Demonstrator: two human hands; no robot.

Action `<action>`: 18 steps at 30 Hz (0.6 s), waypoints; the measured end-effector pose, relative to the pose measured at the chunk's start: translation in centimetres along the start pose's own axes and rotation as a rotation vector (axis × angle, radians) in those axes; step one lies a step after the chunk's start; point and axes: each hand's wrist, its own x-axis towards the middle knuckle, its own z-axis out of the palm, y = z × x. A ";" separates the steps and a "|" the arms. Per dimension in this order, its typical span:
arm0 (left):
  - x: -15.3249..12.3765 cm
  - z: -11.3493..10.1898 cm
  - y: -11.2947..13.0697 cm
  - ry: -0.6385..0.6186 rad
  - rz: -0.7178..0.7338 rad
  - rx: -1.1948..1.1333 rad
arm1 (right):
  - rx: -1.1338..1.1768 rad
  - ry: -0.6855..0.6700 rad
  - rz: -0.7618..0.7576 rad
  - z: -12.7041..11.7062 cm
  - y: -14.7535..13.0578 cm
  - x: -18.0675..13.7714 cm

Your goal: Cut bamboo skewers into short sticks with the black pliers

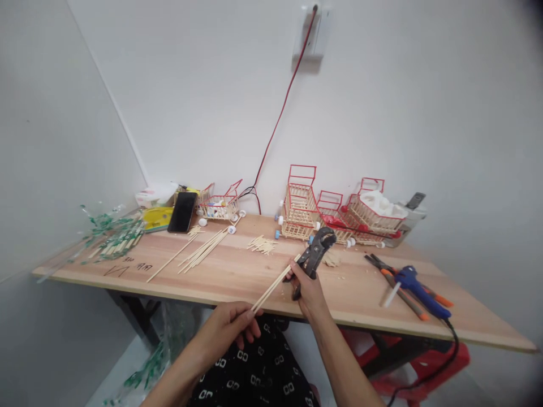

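Note:
My left hand [235,322] pinches the near ends of a couple of thin wooden sticks [271,288] just off the table's front edge. The sticks slant up to the right. My right hand [309,288] is wrapped around a black hand cutter [316,254] with a hooked jaw, pointing up and away. The far stick ends meet my right thumb beside the cutter; whether they sit inside its jaws I cannot tell. Short cut stick pieces [262,245] lie in a small heap beyond my hands. Longer loose sticks [206,249] rest left of that heap.
Small stick-built carts with red handles [299,203] stand along the wall, some holding items. A blue glue gun [418,285] and orange-handled pliers [388,277] lie at right. A phone [182,212], yellow packet [156,219] and green-wrapped sticks [119,237] are at left. A cable [282,107] hangs down the wall.

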 end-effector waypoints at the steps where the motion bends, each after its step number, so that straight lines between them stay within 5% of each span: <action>1: 0.0 0.0 0.1 -0.003 0.012 0.011 | -0.007 -0.001 -0.006 -0.1 0.2 0.0; 18: 1.0 -1.1 0.3 0.222 0.122 0.069 | 0.014 0.043 -0.023 0.0 0.3 0.2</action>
